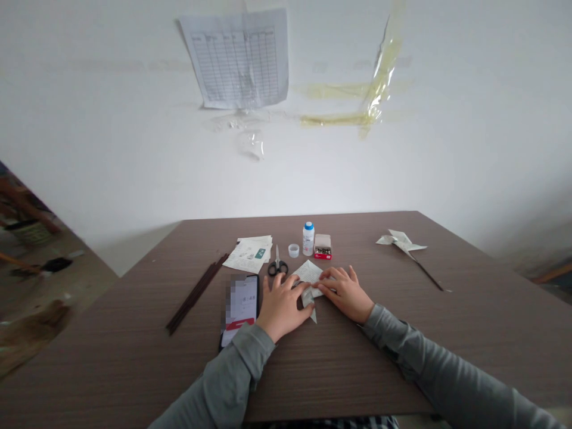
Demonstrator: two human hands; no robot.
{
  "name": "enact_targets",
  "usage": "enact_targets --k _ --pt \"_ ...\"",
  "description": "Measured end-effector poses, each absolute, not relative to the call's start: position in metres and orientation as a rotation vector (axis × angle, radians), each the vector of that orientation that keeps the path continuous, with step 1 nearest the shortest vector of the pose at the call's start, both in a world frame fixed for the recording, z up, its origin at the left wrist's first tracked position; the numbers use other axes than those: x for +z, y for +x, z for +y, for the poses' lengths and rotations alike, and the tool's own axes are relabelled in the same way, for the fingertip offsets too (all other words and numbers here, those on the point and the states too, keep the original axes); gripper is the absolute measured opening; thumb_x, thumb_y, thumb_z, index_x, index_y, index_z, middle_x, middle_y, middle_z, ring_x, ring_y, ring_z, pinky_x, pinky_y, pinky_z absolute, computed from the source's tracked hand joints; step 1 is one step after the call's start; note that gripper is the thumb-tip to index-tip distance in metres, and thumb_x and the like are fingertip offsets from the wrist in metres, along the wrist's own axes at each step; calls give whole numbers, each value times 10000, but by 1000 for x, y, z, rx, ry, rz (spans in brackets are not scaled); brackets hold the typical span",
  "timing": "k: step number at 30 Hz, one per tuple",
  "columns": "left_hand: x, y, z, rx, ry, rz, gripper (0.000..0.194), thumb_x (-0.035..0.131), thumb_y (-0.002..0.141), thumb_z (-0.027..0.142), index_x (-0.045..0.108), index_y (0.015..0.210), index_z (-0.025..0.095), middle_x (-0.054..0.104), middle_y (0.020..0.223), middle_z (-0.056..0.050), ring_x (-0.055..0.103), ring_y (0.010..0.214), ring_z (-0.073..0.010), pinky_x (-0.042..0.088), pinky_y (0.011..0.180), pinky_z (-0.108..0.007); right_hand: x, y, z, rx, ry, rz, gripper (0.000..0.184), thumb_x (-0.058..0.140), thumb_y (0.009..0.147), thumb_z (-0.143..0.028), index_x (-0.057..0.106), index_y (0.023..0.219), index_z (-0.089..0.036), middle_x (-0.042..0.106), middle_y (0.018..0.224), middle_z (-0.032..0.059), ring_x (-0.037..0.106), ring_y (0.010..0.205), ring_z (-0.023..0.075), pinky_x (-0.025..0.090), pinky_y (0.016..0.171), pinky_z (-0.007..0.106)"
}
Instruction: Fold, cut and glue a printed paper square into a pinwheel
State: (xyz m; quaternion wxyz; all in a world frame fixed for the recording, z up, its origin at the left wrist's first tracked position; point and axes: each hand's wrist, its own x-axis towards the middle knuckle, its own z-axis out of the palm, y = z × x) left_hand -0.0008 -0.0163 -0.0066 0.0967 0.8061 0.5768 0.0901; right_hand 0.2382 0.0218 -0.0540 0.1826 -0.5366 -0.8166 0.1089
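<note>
A partly folded paper pinwheel (308, 270), made of printed white paper, lies on the table between my hands. One pointed flap sticks out toward me. My left hand (280, 305) holds its left side, with thumb and index finger on the paper and the other fingers spread. From the right, my right hand (346, 292) pinches or presses the paper near its centre with closed fingertips. The fingers cover the middle of the pinwheel, so its folds there are hidden. Black-handled scissors (277, 266) lie just beyond my left hand.
A phone (243, 304) lies left of my left hand, beside a bundle of dark sticks (196, 295) and stacked printed paper (248, 255). Farther back are a small cap (294, 251), a white bottle (308, 240) and a red box (323, 246). A pinwheel on a stick (404, 241) lies right.
</note>
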Motion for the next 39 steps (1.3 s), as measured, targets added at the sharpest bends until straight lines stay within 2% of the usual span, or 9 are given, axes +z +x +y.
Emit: enact_targets --k 4,12,21,31,36,39 --pt "-3 0 -15 236 2381 1724 572 946 1130 456 897 1697 394 777 1876 -122 561 1843 -580 358 1537 -966 -51 238 20 285 -1483 -2310 374 643 1300 -324 1013 1279 -376 896 1486 104 801 1477 366 368 1509 954" --pt "-9 0 -13 243 2355 1730 660 931 1132 471 834 1781 400 753 1910 -115 533 1865 -571 316 1558 -961 -53 240 21 306 -1486 -2262 397 634 1295 -290 1007 1363 -408 934 1452 80 831 1452 373 365 1537 908" --pt "-8 -1 -12 272 2414 1710 551 957 1107 504 915 1653 436 797 1838 -111 535 1847 -587 312 1528 -1003 -44 235 18 259 -1517 -2331 347 677 1292 -299 1012 1308 -389 905 1487 98 814 1478 378 362 1521 949" --pt "-14 -4 -13 316 2381 1714 595 956 1117 459 889 1706 412 780 1872 -133 546 1851 -594 316 1526 -1014 -57 244 24 279 -1430 -2339 428 595 1301 -359 994 1428 -445 910 1477 99 816 1466 360 383 1512 949" --pt "-16 -6 -12 320 2370 1708 668 940 1127 470 829 1784 424 772 1885 -130 525 1873 -594 305 1536 -1006 -52 249 27 362 -1415 -2320 492 561 1292 -355 931 1601 -457 922 1525 90 814 1515 364 363 1538 927" --pt "-13 -6 -13 319 2357 1700 703 929 1135 463 797 1823 406 755 1905 -139 511 1885 -602 283 1543 -1011 -47 252 27 355 -1416 -2329 501 558 1293 -337 919 1621 -451 933 1550 85 835 1522 366 369 1544 917"
